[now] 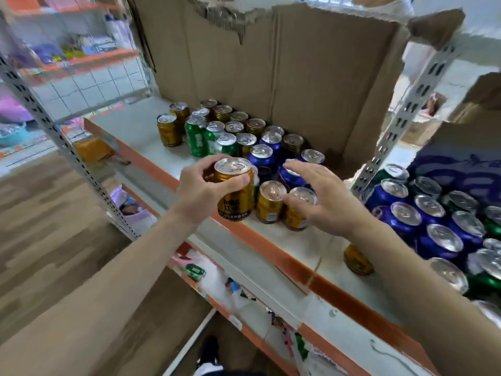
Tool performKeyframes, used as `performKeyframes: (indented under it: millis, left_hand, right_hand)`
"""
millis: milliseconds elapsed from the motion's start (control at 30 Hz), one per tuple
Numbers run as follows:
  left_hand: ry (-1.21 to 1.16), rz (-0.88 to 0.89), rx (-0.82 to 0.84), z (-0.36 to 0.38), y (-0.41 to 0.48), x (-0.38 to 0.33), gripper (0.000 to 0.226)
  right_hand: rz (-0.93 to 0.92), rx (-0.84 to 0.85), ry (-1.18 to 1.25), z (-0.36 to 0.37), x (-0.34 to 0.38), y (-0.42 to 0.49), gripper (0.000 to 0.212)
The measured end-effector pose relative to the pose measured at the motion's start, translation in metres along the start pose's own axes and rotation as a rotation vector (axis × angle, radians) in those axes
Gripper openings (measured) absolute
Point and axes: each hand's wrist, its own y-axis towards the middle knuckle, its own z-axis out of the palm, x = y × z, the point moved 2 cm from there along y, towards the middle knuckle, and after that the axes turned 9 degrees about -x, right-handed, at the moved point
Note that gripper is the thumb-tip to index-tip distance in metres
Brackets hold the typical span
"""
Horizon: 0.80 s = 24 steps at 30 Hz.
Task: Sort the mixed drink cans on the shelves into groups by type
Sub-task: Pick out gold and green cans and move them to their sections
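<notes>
My left hand (pixel 202 188) grips a gold can (pixel 235 189) and holds it just above the front edge of the shelf (pixel 273 251). My right hand (pixel 322 199) hovers with fingers spread over a gold can (pixel 298 210) near the shelf front, fingertips touching its lid. Another gold can (pixel 269 202) stands between the two. Behind them stand blue cans (pixel 261 156), green cans (pixel 195 137) and more gold cans (pixel 169 130) in a mixed cluster. A lone gold can (pixel 357 260) sits under my right forearm.
A torn cardboard sheet (pixel 284 77) backs the shelf. A perforated white upright (pixel 401 123) divides this bay from the right bay, packed with blue and green cans (pixel 439 226). The left part of the shelf top is bare. Lower shelves hold packaged goods (pixel 195 271).
</notes>
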Motion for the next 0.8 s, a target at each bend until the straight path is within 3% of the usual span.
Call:
performKeyframes:
  millis: [267, 400, 533, 800]
  left_hand:
    - [0.071, 0.0, -0.012, -0.064, 0.103, 0.051, 0.051]
    - [0.145, -0.005, 0.015, -0.067, 0.14, 0.078, 0.045]
    - [0.203, 0.059, 0.047, -0.06, 0.161, 0.099, 0.039]
    - [0.324, 0.21, 0.069, -0.059, 0.177, 0.129, 0.058]
  right_hand:
    - [0.06, -0.035, -0.022, 0.064, 0.021, 0.074, 0.066]
    - [0.129, -0.03, -0.05, 0.077, 0.022, 0.091, 0.062]
    - [0.168, -0.026, -0.087, 0.084, 0.018, 0.098, 0.062]
    - [0.203, -0.029, -0.114, 0.092, 0.01, 0.103, 0.061]
